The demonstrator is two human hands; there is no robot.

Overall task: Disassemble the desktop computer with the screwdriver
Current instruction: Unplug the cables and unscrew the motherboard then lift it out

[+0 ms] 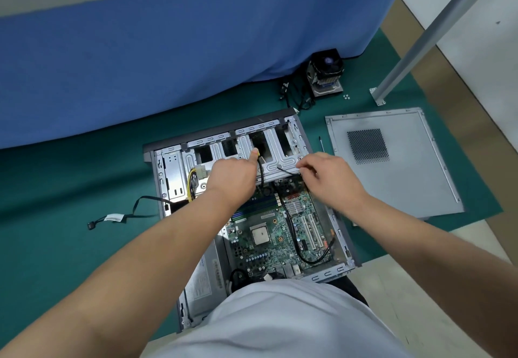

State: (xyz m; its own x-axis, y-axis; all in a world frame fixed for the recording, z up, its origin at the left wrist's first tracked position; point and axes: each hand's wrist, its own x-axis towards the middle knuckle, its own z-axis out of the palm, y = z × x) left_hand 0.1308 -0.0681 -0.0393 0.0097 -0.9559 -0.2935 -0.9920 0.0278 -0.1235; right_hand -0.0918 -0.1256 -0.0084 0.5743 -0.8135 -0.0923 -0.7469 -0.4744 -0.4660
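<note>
the left hand (pixel 234 176) is pinching the pale connector (pixel 257 153) of a black cable (pixel 260 174) with thumb and forefinger, up against the drive cage (pixel 269 144) at the 12 o'clock end of the desktop computer (pixel 252 206). the right hand (pixel 326 174) is curling its fingertips around the end of a second black cable (pixel 286 171), just toward 3 o'clock of the left hand. judging from this, the step in hand is freeing the internal cables from the cage, not unscrewing. the next move is probably calling for a straight pull on each plug, gripping the plug body and not the wire, with the case held steady. the screwdriver (pixel 321 144) is lying untouched on the green mat (pixel 70 189), between the case and the removed side panel (pixel 392 161) at 3 o'clock. counting: two hands working, one open case, one motherboard (pixel 274 234) inside it, one side panel, one screwdriver, one cooler with fan (pixel 326 73) standing at 1 o'clock by the blue cloth (pixel 168 49), a few loose screws (pixel 346 96) beside it, too small to count surely, and one loose cable (pixel 123 216) trailing out at 9 o'clock.
</note>
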